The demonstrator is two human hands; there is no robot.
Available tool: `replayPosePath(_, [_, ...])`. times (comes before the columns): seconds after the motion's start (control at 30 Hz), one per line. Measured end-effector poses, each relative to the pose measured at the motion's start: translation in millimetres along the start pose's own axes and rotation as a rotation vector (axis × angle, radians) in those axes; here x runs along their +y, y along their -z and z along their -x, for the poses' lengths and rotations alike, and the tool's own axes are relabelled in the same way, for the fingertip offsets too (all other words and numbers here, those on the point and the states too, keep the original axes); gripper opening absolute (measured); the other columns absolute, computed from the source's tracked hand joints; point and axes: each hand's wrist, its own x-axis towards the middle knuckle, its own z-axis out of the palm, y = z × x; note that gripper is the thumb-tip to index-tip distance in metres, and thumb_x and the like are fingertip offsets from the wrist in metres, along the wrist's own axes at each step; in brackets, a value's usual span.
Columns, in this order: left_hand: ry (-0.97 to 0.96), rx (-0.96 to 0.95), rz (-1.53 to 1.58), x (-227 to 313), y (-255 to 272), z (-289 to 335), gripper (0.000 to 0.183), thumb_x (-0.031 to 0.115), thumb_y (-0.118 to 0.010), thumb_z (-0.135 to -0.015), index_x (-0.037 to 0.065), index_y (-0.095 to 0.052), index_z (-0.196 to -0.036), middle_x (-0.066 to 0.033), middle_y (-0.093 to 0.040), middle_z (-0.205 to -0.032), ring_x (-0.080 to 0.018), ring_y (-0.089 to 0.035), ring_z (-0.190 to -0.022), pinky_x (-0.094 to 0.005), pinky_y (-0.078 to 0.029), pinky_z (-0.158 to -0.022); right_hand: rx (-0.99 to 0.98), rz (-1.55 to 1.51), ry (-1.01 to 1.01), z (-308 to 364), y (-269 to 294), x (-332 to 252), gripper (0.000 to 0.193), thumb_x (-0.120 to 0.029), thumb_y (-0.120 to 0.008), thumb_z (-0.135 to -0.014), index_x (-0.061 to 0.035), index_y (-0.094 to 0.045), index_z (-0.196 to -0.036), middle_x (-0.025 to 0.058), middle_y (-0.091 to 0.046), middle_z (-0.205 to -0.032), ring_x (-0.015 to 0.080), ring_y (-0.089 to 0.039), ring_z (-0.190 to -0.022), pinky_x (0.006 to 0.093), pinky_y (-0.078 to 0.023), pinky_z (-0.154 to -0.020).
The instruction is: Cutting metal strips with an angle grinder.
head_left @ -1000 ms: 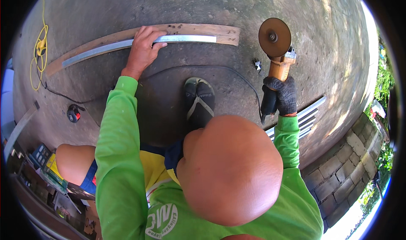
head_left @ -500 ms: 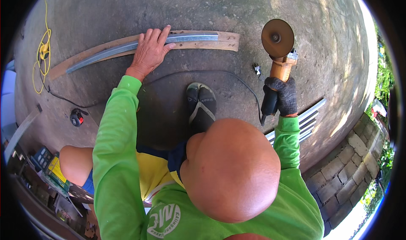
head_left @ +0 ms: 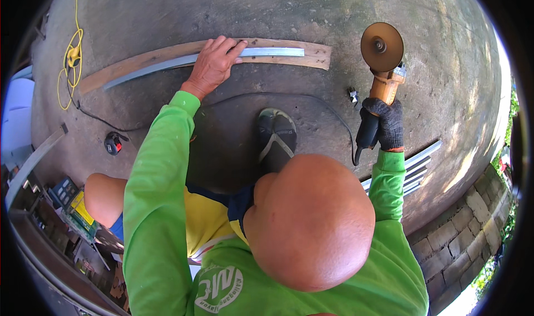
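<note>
My bare left hand point(head_left: 216, 63) is closed over a long silvery metal bar point(head_left: 275, 52), its fingers over the far side and its thumb at the near side. Under the bar lies a wooden plank point(head_left: 317, 55) on the concrete. In a dark knit glove, my right hand point(head_left: 387, 121) grips the black handle of an angle grinder point(head_left: 385, 88) with an orange-yellow head. The grinder's brown disc point(head_left: 382, 47) faces up, to the right of the plank and apart from it. Whether the disc spins I cannot tell.
A black cord point(head_left: 289, 94) runs from the grinder across the floor toward a yellow extension cord point(head_left: 73, 54). A tape measure point(head_left: 113, 143) lies at left, a small plug-like piece point(head_left: 353, 95) beside the grinder. Several metal bars point(head_left: 420, 166) lie near my right forearm; blocks point(head_left: 461, 232) stand beyond.
The fingers of my left hand have drawn closer together on the bar, and a brighter face of the bar shows. The whole view has shifted slightly; the grinder stays in my right hand.
</note>
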Motion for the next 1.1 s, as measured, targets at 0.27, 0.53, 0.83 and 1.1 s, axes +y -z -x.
replayPosePath(0.27, [-0.076, -0.103, -0.024, -4.5, -3.8, -18.5, 0.08, 0.055, -0.072, -0.082, 0.014, -0.049, -0.146, -0.0114, -0.052, -0.133, -0.03, -0.045, -0.126, -0.0461, -0.033, -0.104, -0.115, 0.035, 0.004, -36.1, -1.1, -19.5, 0.039, -0.014, -0.08, -0.071, 0.0044, -0.063, -0.1, 0.0124, -0.067, -0.077, 0.0238, -0.067, -0.062, 0.0335, -0.057, -0.059])
replayPosePath(0.53, [0.03, -0.294, -0.102, -27.4, 28.3, 7.3, 0.105, 0.05, -0.083, -0.071, 0.011, -0.035, -0.156, -0.0135, -0.05, -0.137, -0.0318, -0.046, -0.127, -0.0457, -0.037, -0.098, -0.069, 0.119, 0.022, -28.8, -24.6, -33.1, 0.031, -0.017, -0.081, -0.071, 0.0034, -0.068, -0.091, 0.0114, -0.067, -0.075, 0.0219, -0.067, -0.062, 0.0323, -0.056, -0.058])
replayPosePath(0.83, [-0.07, -0.327, -0.23, -29.1, 25.4, -19.9, 0.077, 0.049, -0.073, -0.082, 0.004, -0.05, -0.141, -0.0092, -0.052, -0.113, -0.0273, -0.052, -0.109, -0.0393, -0.045, -0.082, -0.064, 0.057, 0.022, -26.6, -4.7, -27.0, 0.039, -0.014, -0.08, -0.072, 0.0037, -0.063, -0.103, 0.011, -0.068, -0.081, 0.02, -0.068, -0.066, 0.0313, -0.058, -0.062])
replayPosePath(1.1, [0.038, -0.188, -0.129, -9.7, -1.2, -37.5, 0.073, 0.047, -0.074, -0.082, -0.001, -0.052, -0.133, -0.0111, -0.054, -0.11, -0.0284, -0.054, -0.109, -0.0402, -0.054, -0.083, -0.065, 0.08, 0.019, -36.2, -0.3, -31.6, 0.037, -0.014, -0.08, -0.071, 0.0041, -0.065, -0.099, 0.0114, -0.068, -0.079, 0.0209, -0.068, -0.062, 0.0319, -0.057, -0.059])
